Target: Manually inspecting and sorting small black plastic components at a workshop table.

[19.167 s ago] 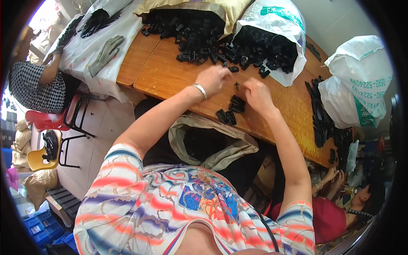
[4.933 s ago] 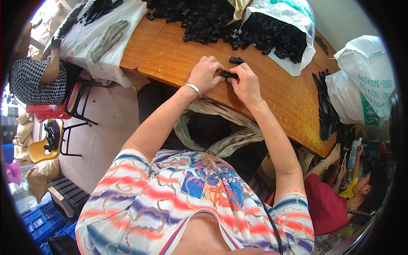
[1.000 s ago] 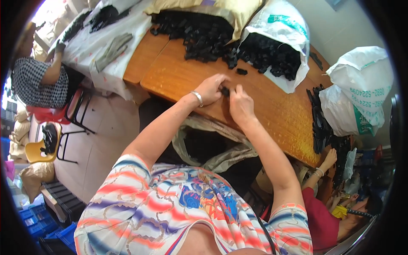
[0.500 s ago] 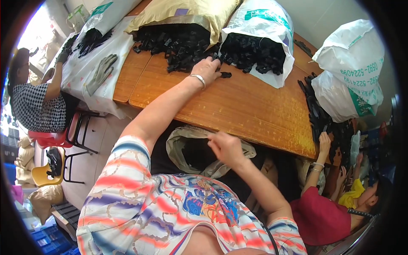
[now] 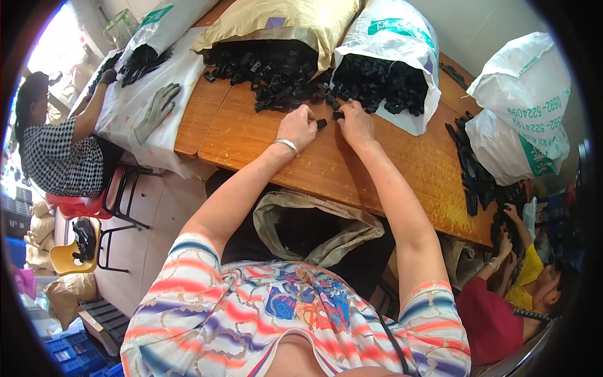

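I'd keep both hands low at the heap's near edge and pinch single pieces. My left hand (image 5: 299,127) is curled nearly closed, pinching a small black part (image 5: 321,124) at its 3 o'clock. My right hand (image 5: 355,122) curls loosely over another black piece (image 5: 338,115) on the tabletop (image 5: 326,169), at 6 o'clock of the black parts pile (image 5: 270,72).

There is only one view; it comes from a camera worn on the person's head and looks steeply down over the chest and both forearms onto the wooden table (image 5: 402,169); the table is near, within arm's reach; the fisheye lens bends straight edges toward the dark round rim; the floor and seated co-workers appear at both sides.
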### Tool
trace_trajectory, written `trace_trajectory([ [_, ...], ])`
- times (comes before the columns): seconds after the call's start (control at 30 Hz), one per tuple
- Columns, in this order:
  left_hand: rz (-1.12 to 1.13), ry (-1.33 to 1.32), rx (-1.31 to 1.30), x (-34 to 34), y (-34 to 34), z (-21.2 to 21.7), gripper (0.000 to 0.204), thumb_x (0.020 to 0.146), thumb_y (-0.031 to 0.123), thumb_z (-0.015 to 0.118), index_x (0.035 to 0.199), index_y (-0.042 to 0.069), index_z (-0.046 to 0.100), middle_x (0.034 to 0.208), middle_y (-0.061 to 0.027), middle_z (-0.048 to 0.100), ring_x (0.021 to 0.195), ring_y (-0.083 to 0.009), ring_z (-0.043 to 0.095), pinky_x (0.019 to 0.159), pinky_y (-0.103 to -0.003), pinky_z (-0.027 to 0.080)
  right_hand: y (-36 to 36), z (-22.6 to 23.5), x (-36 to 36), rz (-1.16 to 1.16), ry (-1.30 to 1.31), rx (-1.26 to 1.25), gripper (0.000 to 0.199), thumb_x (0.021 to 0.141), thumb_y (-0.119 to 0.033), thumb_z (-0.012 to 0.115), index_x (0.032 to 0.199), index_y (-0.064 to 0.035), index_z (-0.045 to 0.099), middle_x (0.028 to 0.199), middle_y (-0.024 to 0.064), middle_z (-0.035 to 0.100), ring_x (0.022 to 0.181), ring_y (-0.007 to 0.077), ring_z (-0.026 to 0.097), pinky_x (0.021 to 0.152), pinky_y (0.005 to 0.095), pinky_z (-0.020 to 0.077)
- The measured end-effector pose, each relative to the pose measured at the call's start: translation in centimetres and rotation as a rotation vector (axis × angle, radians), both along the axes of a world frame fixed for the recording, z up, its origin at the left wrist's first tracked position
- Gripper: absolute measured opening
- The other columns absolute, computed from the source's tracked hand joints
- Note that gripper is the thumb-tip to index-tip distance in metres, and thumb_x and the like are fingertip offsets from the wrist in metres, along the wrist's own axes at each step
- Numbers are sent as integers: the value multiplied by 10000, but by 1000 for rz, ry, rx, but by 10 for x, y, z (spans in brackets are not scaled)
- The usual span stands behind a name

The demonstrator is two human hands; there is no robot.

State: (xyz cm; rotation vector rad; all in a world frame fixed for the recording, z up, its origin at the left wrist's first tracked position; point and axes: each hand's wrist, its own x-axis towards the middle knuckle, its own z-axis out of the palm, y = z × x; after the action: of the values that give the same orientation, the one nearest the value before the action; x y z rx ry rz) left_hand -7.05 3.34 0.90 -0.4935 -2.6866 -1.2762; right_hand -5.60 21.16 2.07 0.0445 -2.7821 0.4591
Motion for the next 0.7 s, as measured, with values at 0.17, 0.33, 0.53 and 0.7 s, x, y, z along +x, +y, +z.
trace_trajectory([
  [0.17, 65, 78, -89, 10, -12, 0, 169, 826, 180, 644, 804, 13, 658, 910, -180, 641, 900, -337, 631, 821, -415, 502, -2, 10, 29, 22, -145, -37, 273, 776, -177, 756, 968, -18, 646, 984, 185, 662, 937, 377, 643, 791, 450, 513],
  [0.33, -9, 2, -26, 31, -9, 4, 198, 815, 195, 681, 898, 17, 658, 932, -164, 623, 883, -328, 623, 807, -407, 505, -7, 13, 71, -35, -185, -259, 304, 816, -215, 719, 1023, -7, 642, 960, 204, 685, 952, 373, 651, 805, 443, 512],
  [0.53, -98, 73, -114, 35, -10, -1, 266, 764, 133, 743, 992, 35, 645, 1021, -150, 586, 992, -333, 588, 870, -394, 496, 3, 16, 85, 14, -102, -222, 244, 867, -179, 635, 1073, -50, 654, 1002, 174, 658, 925, 372, 650, 785, 447, 523],
  [0.7, -156, 193, -67, 31, -20, -11, 244, 775, 123, 733, 984, 37, 642, 983, -116, 577, 878, -269, 610, 799, -358, 514, 9, 20, 91, 330, 19, 39, 262, 817, -27, 638, 1075, -73, 654, 1030, 125, 607, 918, 355, 637, 780, 437, 528],
])
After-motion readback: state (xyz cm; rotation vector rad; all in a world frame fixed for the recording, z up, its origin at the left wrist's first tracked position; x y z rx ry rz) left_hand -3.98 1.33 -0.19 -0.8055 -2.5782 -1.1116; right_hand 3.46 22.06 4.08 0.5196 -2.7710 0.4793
